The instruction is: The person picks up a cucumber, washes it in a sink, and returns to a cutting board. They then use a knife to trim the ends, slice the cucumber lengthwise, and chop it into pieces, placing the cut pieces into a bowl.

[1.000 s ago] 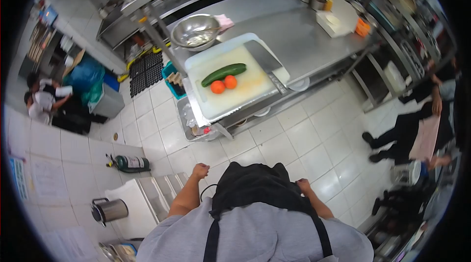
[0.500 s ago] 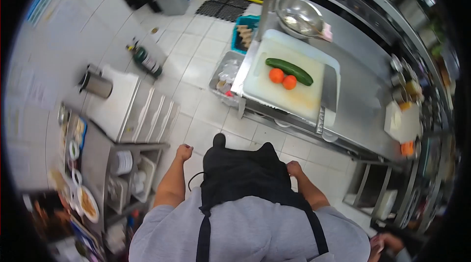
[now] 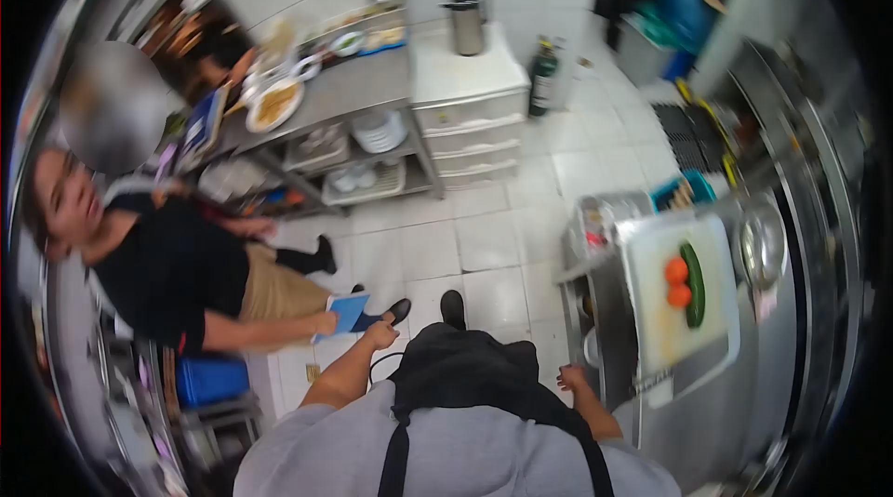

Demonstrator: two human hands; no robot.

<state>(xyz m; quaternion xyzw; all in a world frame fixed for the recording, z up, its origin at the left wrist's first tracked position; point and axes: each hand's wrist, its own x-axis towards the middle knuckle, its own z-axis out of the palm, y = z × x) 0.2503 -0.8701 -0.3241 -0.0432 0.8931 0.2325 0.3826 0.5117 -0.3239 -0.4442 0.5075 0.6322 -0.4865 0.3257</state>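
My left hand [image 3: 381, 335] hangs beside the black apron [image 3: 470, 371], its fingers curled in with nothing visible in them. Just left of it, a co-worker's hand [image 3: 326, 322] holds a flat blue item [image 3: 349, 313]. On the other side of the apron, my right hand [image 3: 570, 378] hangs near the steel counter with its fingers a little apart, holding nothing. A white cutting board [image 3: 651, 265] on that counter bears two tomatoes [image 3: 678, 283], a green cucumber [image 3: 692, 283] and a large knife [image 3: 684, 369].
A person in black [image 3: 177, 265] stands close on the left. Behind are a steel shelf unit [image 3: 363, 88] with plates, a white drawer unit [image 3: 470, 97] and a fire extinguisher [image 3: 542, 79]. A metal bowl [image 3: 761, 246] stands beyond the board at the right.
The view has swung left, so the counter and board now lie farther right. The co-worker with the blue item has come into view. My right hand shows looser, more spread fingers.
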